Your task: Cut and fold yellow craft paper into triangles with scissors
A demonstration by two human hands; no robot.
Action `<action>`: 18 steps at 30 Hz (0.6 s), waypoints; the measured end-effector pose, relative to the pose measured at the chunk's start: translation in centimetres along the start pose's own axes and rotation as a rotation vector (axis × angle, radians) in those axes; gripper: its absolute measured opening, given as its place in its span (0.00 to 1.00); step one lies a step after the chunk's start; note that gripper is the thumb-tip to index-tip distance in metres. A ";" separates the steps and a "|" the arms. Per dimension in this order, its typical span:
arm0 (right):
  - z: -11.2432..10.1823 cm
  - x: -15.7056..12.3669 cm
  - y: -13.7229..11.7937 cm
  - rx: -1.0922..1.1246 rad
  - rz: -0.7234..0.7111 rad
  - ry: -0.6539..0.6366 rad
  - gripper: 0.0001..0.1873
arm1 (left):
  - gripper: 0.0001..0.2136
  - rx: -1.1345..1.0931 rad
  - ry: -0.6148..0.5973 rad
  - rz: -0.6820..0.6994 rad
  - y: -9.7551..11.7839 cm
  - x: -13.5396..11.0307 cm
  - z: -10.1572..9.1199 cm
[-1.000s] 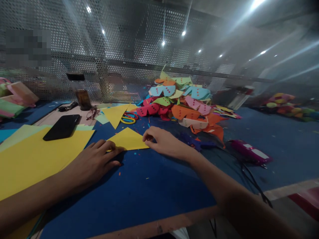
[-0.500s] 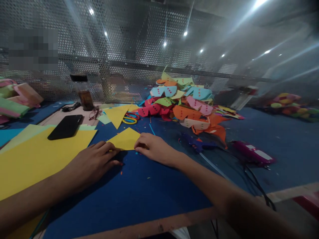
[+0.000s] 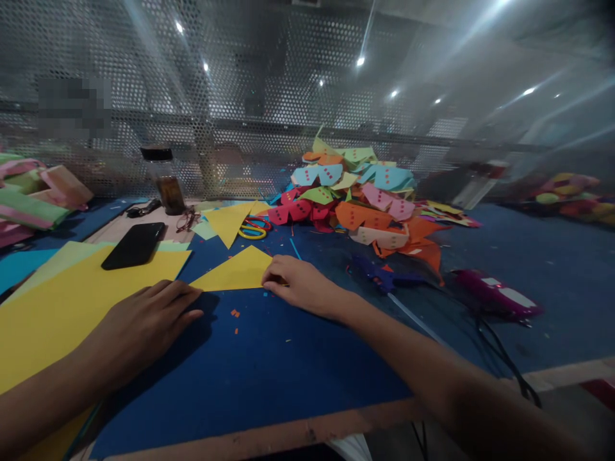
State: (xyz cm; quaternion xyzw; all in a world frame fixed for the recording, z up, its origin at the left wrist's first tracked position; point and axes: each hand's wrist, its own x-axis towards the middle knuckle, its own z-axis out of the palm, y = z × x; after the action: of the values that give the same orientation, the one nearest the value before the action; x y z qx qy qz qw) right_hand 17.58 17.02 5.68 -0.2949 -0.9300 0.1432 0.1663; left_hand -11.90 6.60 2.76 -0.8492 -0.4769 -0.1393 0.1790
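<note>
A yellow paper triangle (image 3: 235, 272) lies flat on the blue table top (image 3: 269, 358). My right hand (image 3: 298, 285) rests on its right corner, fingers curled and pressed on the paper's edge. My left hand (image 3: 144, 320) lies palm down on the table just left of the triangle, fingers stretched toward its left tip, holding nothing. Large yellow sheets (image 3: 62, 301) lie under and beside my left wrist.
A black phone (image 3: 134, 245) lies on the sheets. Behind are another yellow triangle (image 3: 225, 221), scissors (image 3: 252, 227), a dark jar (image 3: 166, 182), a pile of coloured paper shapes (image 3: 365, 205), a blue glue gun (image 3: 384, 278) and a purple tool (image 3: 494, 298) with cables.
My left hand has slid back and left, off the triangle's left tip. My right hand has moved from the far right corner inward along the paper's edge.
</note>
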 end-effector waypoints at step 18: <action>0.0 0.1 -0.7 -0.298 -0.081 -0.026 0.07 | 0.16 -0.081 0.021 0.020 -0.6 2.4 -0.7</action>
State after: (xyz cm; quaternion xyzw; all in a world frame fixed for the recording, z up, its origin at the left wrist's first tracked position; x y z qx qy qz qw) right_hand 17.10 16.53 6.00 -0.2768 -0.9541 0.0007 0.1141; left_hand -11.26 8.40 4.44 -0.8588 -0.4605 -0.1658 0.1510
